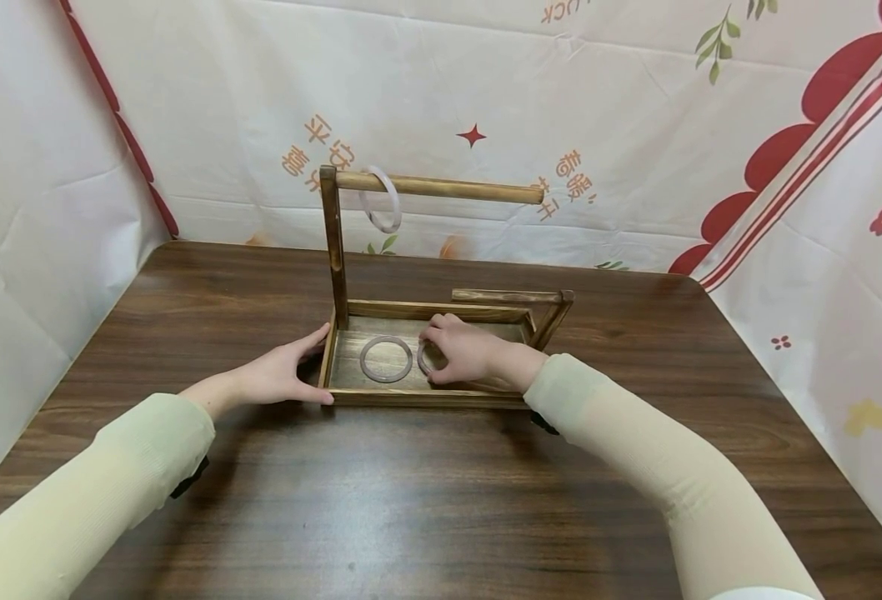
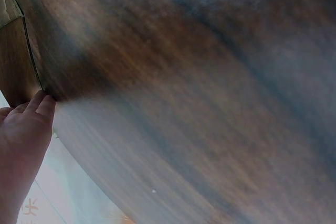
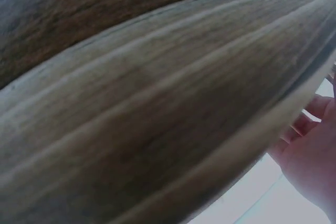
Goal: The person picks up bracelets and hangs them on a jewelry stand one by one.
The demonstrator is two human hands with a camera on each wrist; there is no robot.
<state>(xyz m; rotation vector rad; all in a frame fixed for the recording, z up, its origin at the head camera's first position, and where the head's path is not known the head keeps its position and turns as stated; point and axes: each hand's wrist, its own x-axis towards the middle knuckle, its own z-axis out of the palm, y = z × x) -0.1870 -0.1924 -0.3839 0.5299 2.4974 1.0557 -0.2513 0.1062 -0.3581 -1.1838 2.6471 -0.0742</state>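
Note:
A wooden bangle stand has a shallow tray (image 1: 426,399), a tall post with a long upper bar (image 1: 456,188) and a shorter bar (image 1: 504,296) at right. One pale bangle (image 1: 394,200) hangs on the upper bar near the post. Flat in the tray lies a second bangle (image 1: 366,358). My right hand (image 1: 465,348) reaches into the tray, thumb and fingers curled about a third bangle (image 1: 422,360), partly hidden by the hand. At the tray's left end, my left hand (image 1: 283,371) rests with fingers and thumb spread along the wall. In the left wrist view its fingertips (image 2: 46,103) touch the wood.
The stand sits on a dark wood-grain table (image 1: 381,500). Behind it hangs a white printed cloth (image 1: 441,83), with more cloth at both sides. The short bar's slanted support (image 1: 553,319) rises close beside my right wrist.

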